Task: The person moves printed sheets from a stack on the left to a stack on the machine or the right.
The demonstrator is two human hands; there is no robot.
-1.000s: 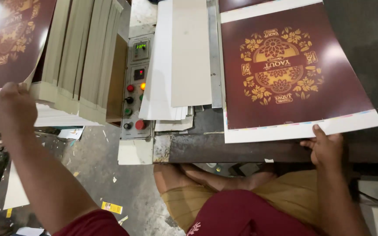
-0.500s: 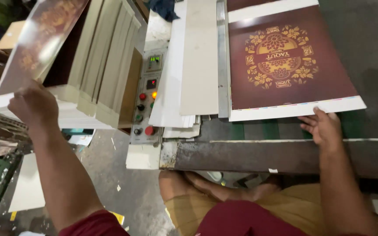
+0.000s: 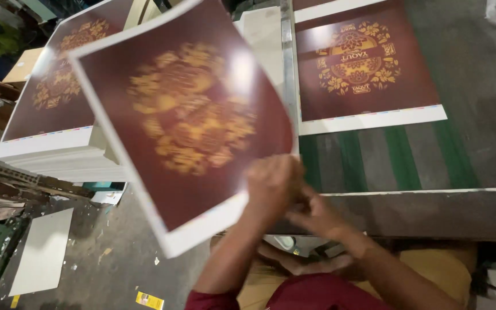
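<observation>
My left hand (image 3: 271, 182) grips the near edge of a dark red printed sheet (image 3: 185, 120) with a gold floral pattern and white border. The sheet is lifted in the air and tilted, blurred by motion. Just behind and to the right of the left hand, my right hand (image 3: 317, 213) touches the same corner of the sheet. At the left stands a thick stack of the same printed sheets (image 3: 53, 115). Another such sheet (image 3: 368, 74) lies flat on the machine bed with green belts (image 3: 409, 161) at the right.
The grey metal front edge of the machine (image 3: 420, 212) runs across below the belts. A white board (image 3: 41, 252) and scraps lie on the dirty floor at lower left. Metal clutter sits at the far left. My knees show below.
My left hand has lifted one sheet off the left stack and swung it rightward in front of me. My right hand left the flat sheet's edge and joined the left at the lifted sheet.
</observation>
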